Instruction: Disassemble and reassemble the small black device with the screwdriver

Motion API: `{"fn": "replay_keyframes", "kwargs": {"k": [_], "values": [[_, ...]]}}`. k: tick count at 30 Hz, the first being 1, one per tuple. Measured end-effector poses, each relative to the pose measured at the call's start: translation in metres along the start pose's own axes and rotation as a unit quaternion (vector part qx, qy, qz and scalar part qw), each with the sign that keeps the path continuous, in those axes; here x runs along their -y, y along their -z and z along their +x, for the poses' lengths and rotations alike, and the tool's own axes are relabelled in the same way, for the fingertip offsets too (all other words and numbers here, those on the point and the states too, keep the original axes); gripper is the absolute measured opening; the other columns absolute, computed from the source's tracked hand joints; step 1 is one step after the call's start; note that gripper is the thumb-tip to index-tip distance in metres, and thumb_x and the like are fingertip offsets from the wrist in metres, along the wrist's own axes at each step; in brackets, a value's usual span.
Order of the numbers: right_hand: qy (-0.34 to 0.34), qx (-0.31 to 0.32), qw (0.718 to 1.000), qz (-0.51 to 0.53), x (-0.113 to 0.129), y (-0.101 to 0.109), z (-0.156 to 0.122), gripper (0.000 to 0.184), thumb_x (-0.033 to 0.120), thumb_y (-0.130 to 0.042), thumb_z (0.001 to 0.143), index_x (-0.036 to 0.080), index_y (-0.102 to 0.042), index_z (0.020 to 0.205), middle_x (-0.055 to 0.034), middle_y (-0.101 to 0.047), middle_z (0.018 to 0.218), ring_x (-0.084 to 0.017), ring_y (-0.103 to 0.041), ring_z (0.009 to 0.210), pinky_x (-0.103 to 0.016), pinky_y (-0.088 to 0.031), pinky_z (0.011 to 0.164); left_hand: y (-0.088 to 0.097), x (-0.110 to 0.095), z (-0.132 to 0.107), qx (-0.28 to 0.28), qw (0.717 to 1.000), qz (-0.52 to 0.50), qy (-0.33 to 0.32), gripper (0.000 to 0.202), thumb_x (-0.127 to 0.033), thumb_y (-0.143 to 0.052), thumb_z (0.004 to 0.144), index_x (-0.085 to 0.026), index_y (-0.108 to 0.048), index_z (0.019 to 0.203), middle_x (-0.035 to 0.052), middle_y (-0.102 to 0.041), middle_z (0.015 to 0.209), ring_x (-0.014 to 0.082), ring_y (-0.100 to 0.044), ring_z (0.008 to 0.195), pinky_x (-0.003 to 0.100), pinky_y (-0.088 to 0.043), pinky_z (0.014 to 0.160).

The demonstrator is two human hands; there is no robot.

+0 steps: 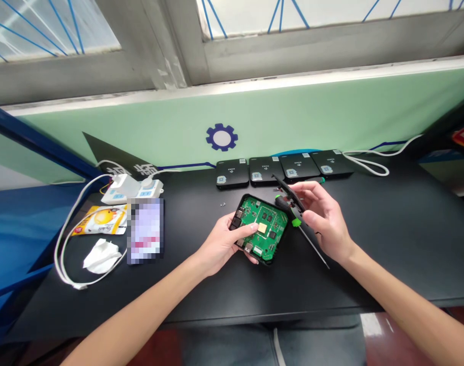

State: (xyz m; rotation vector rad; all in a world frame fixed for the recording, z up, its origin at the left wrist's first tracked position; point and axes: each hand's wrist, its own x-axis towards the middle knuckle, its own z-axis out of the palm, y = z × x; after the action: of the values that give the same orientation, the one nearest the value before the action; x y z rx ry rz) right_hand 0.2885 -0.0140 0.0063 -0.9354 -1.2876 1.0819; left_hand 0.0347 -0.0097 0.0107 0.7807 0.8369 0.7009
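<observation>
My left hand [218, 246] grips an opened black set-top-style box, thumb on top and fingers beneath, with its green circuit board [269, 216] facing up. Ports line the board's left edge, and a pale square pad sits near its middle. To the right, my right hand [325, 216] pinches a thin black cover [290, 193], tilted on edge and apart from the box. Below that cover lies a screwdriver [313, 245] with a black and green handle, partly hidden. A few tiny screws [223, 204] rest on the table behind the box.
Several closed black boxes [232, 174] stand in a row along the wall. On the left are a white power strip [150, 190], a looped white cable [62, 254], a snack packet [107, 217], crumpled tissue [102, 255] and a blurred phone-like rectangle [148, 229]. The black table [201, 300] ends in front.
</observation>
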Motion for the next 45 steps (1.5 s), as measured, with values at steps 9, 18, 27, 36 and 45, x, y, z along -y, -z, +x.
{"fn": "replay_keyframes", "kwargs": {"k": [9, 18, 27, 36, 45], "values": [[0.105, 0.025, 0.983, -0.146, 0.004, -0.002, -0.005, 0.058, 0.055, -0.093, 0.086, 0.029, -0.07, 0.133, -0.0116, -0.072, 0.141, -0.036, -0.069, 0.13, -0.049, -0.055, 0.106, 0.002, 0.001, 0.002, 0.009, 0.999, -0.047, -0.016, 0.028, -0.034, -0.088, 0.097, -0.012, -0.077, 0.11, 0.0113, -0.082, 0.093, 0.0247, -0.079, 0.071, 0.039, -0.074, 0.059], [0.241, 0.007, 0.892, -0.383, 0.005, -0.015, -0.006, 0.068, 0.051, -0.098, 0.079, 0.028, -0.063, 0.133, -0.0184, -0.072, 0.136, -0.045, -0.069, 0.128, -0.063, -0.058, 0.104, 0.004, 0.001, 0.003, 0.035, 0.993, -0.109, -0.03, 0.037, -0.041, -0.061, 0.113, -0.013, -0.081, 0.126, 0.0171, -0.084, 0.12, 0.0309, -0.082, 0.091, 0.052, -0.075, 0.08], [0.257, 0.05, 0.872, -0.414, -0.003, -0.023, -0.012, 0.067, 0.048, -0.096, 0.082, 0.027, -0.061, 0.134, -0.0207, -0.07, 0.144, -0.045, -0.068, 0.127, -0.067, -0.055, 0.107, 0.003, 0.002, 0.002, 0.026, 0.994, -0.093, -0.044, 0.035, -0.041, -0.068, 0.11, -0.017, -0.081, 0.131, 0.0154, -0.081, 0.131, 0.0318, -0.077, 0.115, 0.04, -0.07, 0.089], [0.255, 0.07, 0.876, -0.403, -0.006, -0.025, -0.014, 0.068, 0.044, -0.097, 0.084, 0.027, -0.058, 0.137, -0.0211, -0.068, 0.153, -0.045, -0.066, 0.134, -0.068, -0.054, 0.112, -0.001, 0.003, -0.002, 0.029, 0.997, -0.052, -0.042, 0.05, -0.034, -0.079, 0.102, -0.025, -0.069, 0.15, 0.0133, -0.074, 0.15, 0.0354, -0.075, 0.129, 0.036, -0.069, 0.088], [0.269, 0.116, 0.882, -0.369, -0.003, -0.026, -0.013, 0.064, 0.038, -0.093, 0.088, 0.028, -0.056, 0.139, -0.0211, -0.066, 0.154, -0.043, -0.065, 0.138, -0.066, -0.06, 0.111, 0.0, 0.004, -0.003, 0.022, 0.999, -0.021, -0.04, 0.053, -0.039, -0.083, 0.102, -0.029, -0.07, 0.152, 0.0117, -0.075, 0.149, 0.0348, -0.073, 0.133, 0.034, -0.065, 0.095]]}}
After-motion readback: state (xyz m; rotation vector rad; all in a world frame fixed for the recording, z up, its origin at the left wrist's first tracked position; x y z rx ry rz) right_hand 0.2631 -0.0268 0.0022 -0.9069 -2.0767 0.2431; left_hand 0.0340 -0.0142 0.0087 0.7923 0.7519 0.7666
